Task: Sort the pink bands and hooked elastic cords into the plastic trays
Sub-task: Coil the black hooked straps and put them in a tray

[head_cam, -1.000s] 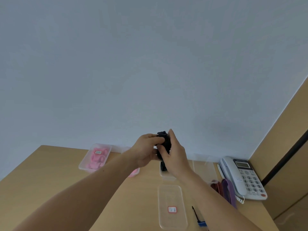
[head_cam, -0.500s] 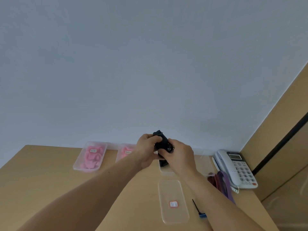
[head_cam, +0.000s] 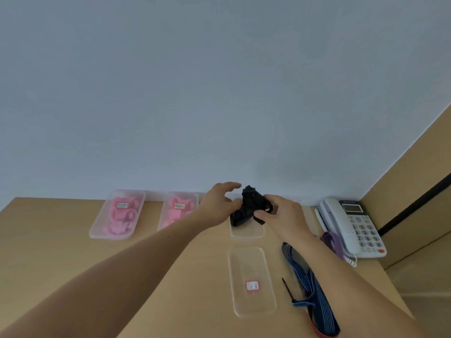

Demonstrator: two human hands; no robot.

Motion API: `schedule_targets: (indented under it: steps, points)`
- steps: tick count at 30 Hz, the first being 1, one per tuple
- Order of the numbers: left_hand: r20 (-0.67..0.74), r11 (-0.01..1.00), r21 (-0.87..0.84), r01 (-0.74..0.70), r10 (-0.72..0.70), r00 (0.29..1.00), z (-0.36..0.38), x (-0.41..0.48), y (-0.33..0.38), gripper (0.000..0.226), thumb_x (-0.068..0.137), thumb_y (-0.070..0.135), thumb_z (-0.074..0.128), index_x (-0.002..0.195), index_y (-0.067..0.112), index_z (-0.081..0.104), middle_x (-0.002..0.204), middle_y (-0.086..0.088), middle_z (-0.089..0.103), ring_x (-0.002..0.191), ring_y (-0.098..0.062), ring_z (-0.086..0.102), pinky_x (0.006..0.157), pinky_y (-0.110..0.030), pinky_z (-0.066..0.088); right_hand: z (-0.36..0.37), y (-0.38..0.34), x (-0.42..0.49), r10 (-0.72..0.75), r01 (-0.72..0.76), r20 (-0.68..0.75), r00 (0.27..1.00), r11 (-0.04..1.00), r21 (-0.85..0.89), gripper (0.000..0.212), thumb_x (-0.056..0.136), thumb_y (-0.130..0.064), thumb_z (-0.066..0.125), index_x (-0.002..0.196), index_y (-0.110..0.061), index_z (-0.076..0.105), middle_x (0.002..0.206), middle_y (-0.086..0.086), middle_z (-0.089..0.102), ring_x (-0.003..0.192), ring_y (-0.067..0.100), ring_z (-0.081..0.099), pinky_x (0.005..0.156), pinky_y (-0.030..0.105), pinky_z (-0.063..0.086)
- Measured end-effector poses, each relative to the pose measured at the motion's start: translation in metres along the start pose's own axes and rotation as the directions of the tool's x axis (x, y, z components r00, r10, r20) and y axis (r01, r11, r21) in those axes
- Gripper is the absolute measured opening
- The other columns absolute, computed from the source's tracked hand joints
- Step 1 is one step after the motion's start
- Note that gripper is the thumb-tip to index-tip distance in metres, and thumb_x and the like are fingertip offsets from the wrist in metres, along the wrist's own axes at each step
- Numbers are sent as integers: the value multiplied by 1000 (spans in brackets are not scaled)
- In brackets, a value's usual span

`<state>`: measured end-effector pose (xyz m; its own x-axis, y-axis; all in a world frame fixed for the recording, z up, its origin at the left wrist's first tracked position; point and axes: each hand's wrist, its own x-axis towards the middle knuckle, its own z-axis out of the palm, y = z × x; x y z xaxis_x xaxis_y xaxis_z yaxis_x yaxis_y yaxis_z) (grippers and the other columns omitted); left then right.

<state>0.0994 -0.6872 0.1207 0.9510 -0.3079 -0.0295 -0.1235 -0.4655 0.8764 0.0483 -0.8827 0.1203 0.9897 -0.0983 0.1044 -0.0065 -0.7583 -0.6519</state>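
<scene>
Right hand (head_cam: 280, 215) pinches the black cord bundle (head_cam: 247, 207) at its right side, with the fingers curled on it. The left hand (head_cam: 218, 206) is loose with fingers spread. Its thumb is touching the bundle's left side or is just beside it; I cannot tell which.

In the head view, the bundle is directly over the far clear tray (head_cam: 247, 234), and its lower end is at the tray or already inside. The long axis of the bundle runs away from the person, nearly along the tray's length. I judge the coming move is only straight down, and the right hand carries it.

A blue striped cord (head_cam: 310, 284) waits on the table beside the near clear tray (head_cam: 251, 262). Pink bands (head_cam: 117, 217) lie well apart, to the left.
</scene>
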Motion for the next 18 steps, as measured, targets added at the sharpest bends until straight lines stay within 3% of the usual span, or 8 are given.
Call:
schedule_targets:
  steps: [3,8,12,18]
  points:
    - [23,988,147,-51,48,999,20,19,-13,43,90,25,63,132,27,56,134,6,52,108,-10,58,87,-20,41,7,27,24,-18,24,156,988,999,-33,41,78,-32,74,118,-35,66,91,-12,69,80,3,61,73,25,52]
    - [34,931,363,-33,22,999,48,40,-39,38,83,29,68,120,26,64,119,6,62,107,-13,58,89,-28,46,20,66,67,-81,140,409,909,983,-117,46,74,-30,73,118,-36,64,80,-25,56,72,-7,53,59,15,37]
    - [50,874,486,-20,-5,999,62,44,-58,42,79,38,69,119,27,62,110,5,62,106,-16,54,93,-32,42,32,83,94,-132,271,581,803,949,-159,49,74,-22,74,120,-33,63,102,-6,67,89,15,63,77,34,53]
    - [89,785,619,-31,-31,996,79,43,-75,42,81,47,63,117,26,61,110,6,61,116,-16,47,105,-32,30,49,88,118,-215,456,744,633,880,-134,36,79,-12,70,112,-25,65,99,7,61,88,20,57,64,29,45]
